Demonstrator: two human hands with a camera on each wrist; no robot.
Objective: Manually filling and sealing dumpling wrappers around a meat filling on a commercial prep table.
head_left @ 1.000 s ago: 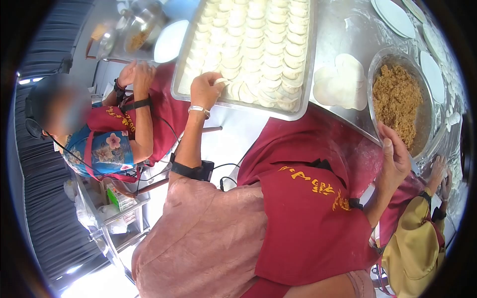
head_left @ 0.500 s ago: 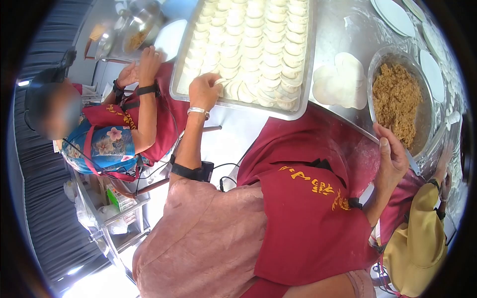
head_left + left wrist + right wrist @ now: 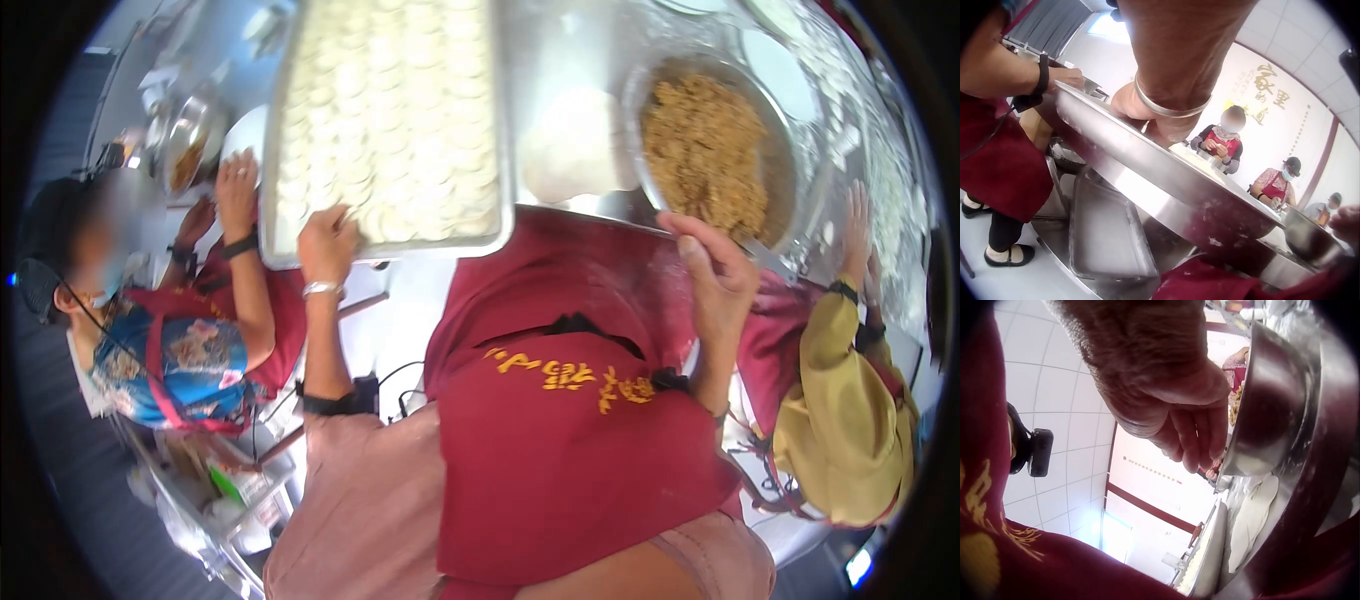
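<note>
In the head view, my left hand (image 3: 328, 245) is at the near left corner of a metal tray (image 3: 507, 205) filled with rows of pale dumplings (image 3: 410, 130). Its thumb and index finger pinch at the end of a row; the dumpling there is blurred. The left wrist view shows this hand (image 3: 1169, 69) over the tray wall (image 3: 1141, 165), fingertips hidden. My right hand (image 3: 720, 275) hovers by the near rim of a metal bowl of brown filling (image 3: 700, 140). In the right wrist view, the fingers of this hand (image 3: 1166, 387) hang loosely beside the bowl (image 3: 1269, 403), holding nothing.
Overlapping round wrappers (image 3: 572, 145) lie between tray and bowl. A flat light strip (image 3: 768, 262) is near the bowl's lower right rim. People work on both sides, one in a blue floral sleeve (image 3: 200, 350), one in yellow (image 3: 840, 440). An empty-looking tray (image 3: 1110, 231) is below.
The head view has swung, so tray, bowl and hands appear farther left. My left hand stays at the tray corner and my right by the bowl. The neighbour on the right has an arm stretched forward.
</note>
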